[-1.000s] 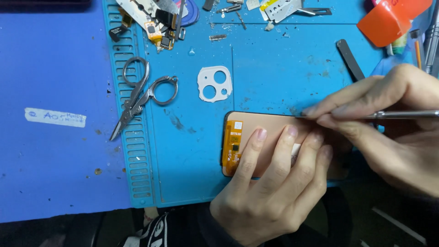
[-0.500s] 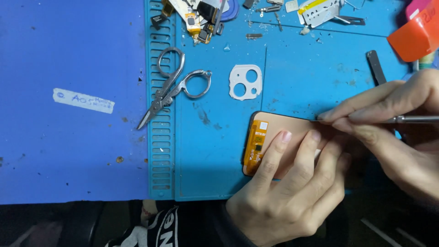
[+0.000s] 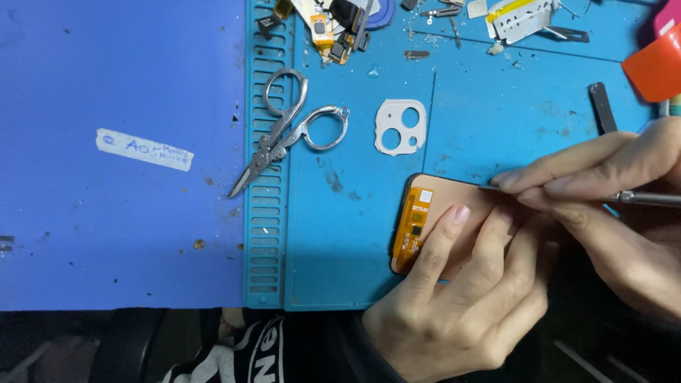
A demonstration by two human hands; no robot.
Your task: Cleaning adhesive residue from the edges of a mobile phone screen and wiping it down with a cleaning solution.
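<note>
The left hand (image 3: 454, 312) pressed flat, fingers spread, on the copper-backed phone screen panel (image 3: 433, 213); the right hand (image 3: 610, 206) pinched a thin metal tool (image 3: 642, 199) at its edge, silver scissors (image 3: 287, 131) well apart.

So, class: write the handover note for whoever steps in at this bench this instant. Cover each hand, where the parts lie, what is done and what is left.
Left hand: fingers spread flat on the phone screen panel, pinning it to the teal repair mat.
Right hand: pinching a thin metal tool, tip at the panel's upper edge.
Panel lies back-up, orange flex cable exposed at its left end.
Camera-hole bezel and scissors lie loose on the mat.
Done: panel is out and turned over. Left: work along that edge seems unfinished.
</note>
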